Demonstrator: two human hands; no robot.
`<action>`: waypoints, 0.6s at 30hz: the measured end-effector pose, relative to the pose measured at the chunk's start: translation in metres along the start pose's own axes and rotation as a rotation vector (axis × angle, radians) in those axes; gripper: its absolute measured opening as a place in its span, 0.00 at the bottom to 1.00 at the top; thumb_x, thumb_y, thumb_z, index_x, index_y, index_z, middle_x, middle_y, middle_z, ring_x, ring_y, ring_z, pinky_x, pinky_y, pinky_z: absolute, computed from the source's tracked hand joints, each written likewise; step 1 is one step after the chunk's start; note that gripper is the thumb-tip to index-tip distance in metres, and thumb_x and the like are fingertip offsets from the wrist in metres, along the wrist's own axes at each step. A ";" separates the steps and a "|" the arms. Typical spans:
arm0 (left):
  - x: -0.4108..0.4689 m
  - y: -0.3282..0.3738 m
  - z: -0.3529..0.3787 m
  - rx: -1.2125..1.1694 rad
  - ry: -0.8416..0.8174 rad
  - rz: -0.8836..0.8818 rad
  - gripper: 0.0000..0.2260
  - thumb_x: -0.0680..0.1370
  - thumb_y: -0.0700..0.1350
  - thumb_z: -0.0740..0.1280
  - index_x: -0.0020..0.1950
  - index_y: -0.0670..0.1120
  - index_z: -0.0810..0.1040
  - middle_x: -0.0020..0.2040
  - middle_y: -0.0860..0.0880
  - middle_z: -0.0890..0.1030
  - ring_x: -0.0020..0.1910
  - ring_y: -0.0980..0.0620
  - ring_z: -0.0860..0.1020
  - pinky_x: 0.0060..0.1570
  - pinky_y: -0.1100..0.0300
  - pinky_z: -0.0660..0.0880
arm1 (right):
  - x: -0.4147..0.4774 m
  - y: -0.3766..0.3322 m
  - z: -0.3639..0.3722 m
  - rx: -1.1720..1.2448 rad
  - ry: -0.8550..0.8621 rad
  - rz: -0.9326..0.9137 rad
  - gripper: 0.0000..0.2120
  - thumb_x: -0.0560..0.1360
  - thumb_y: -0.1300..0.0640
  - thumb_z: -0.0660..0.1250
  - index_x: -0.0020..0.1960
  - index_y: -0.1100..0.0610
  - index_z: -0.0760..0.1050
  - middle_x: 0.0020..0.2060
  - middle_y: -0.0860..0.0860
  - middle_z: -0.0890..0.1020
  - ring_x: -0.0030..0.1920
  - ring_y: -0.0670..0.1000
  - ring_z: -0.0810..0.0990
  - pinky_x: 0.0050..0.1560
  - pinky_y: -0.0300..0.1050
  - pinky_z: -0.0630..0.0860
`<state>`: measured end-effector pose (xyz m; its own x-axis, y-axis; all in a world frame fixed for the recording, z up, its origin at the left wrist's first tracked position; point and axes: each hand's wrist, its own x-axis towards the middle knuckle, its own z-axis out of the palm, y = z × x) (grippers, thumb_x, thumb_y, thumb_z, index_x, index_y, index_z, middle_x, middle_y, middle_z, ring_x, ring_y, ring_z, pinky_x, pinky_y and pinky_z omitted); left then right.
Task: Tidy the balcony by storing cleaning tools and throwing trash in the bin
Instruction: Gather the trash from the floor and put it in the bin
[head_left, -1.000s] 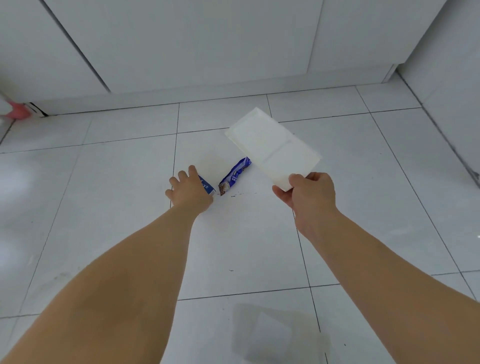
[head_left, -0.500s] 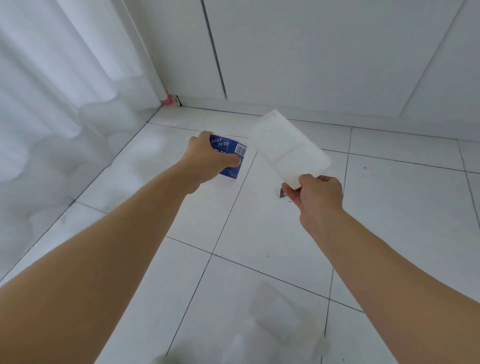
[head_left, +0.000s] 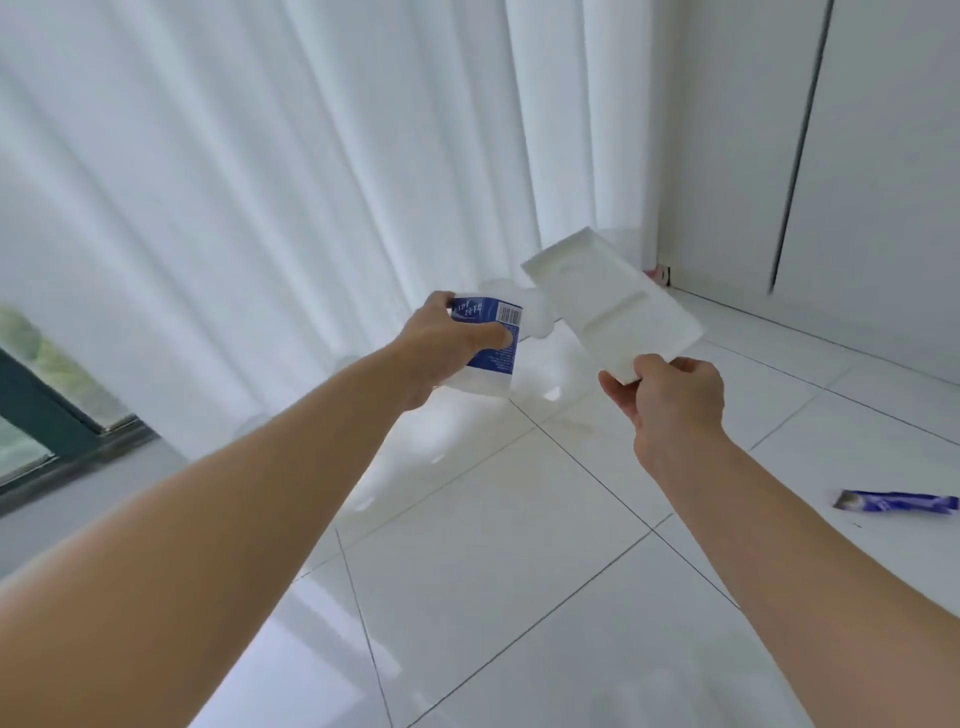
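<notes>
From the head view I see both bare arms stretched out in front of me over a white tiled floor (head_left: 519, 597). My left hand (head_left: 447, 345) is clamped on a blue and white package (head_left: 491, 340), thumb laid across its printed face, fingers wrapped behind; a barcode shows near its upper right corner, and the lower end, which looks clear or white, sticks out below the hand. The package is held in the air, tilted, well above the floor.

My right hand (head_left: 670, 395) is closed on the near corner of a white plastic tray (head_left: 613, 306). The thumb presses on top and the fingers curl underneath. The tray slants up and away from the hand, its hollow side facing me, with a ridge dividing it into compartments. Its far end reaches in front of the white curtain (head_left: 260, 182). The package and the tray are near each other but apart.

A blue wrapper (head_left: 896, 503) lies flat on the floor at the right edge, well apart from both hands. Behind the tray stand white cabinet doors (head_left: 883, 156), with a small pink thing (head_left: 655, 271) at their base, too blurred to tell. At the far left a dark window frame (head_left: 47, 405) shows below the curtain.
</notes>
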<state>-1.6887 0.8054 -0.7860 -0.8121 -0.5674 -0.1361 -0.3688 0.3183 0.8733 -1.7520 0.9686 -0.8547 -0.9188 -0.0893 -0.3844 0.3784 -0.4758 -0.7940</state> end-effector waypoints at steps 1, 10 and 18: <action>-0.005 -0.004 -0.016 -0.005 0.020 0.015 0.25 0.69 0.43 0.73 0.63 0.49 0.69 0.52 0.51 0.79 0.50 0.50 0.80 0.54 0.52 0.77 | -0.009 0.004 0.011 -0.021 -0.012 -0.020 0.08 0.74 0.67 0.60 0.50 0.59 0.66 0.50 0.57 0.75 0.21 0.47 0.79 0.59 0.56 0.77; -0.059 -0.081 -0.207 -0.108 0.183 0.063 0.24 0.69 0.43 0.73 0.63 0.51 0.70 0.48 0.53 0.79 0.48 0.50 0.80 0.49 0.56 0.76 | -0.109 0.092 0.153 -0.191 -0.207 -0.078 0.06 0.73 0.67 0.61 0.46 0.59 0.65 0.49 0.58 0.73 0.37 0.57 0.81 0.32 0.37 0.80; -0.138 -0.234 -0.436 -0.178 0.539 -0.009 0.30 0.70 0.40 0.73 0.69 0.45 0.65 0.49 0.51 0.78 0.45 0.55 0.78 0.43 0.64 0.73 | -0.254 0.245 0.321 -0.390 -0.502 -0.032 0.07 0.75 0.67 0.61 0.49 0.59 0.65 0.48 0.55 0.70 0.36 0.56 0.81 0.38 0.39 0.81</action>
<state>-1.2933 0.4780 -0.7674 -0.4466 -0.8917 0.0734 -0.2544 0.2052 0.9451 -1.4620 0.5938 -0.8011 -0.8352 -0.5244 -0.1654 0.2758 -0.1393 -0.9511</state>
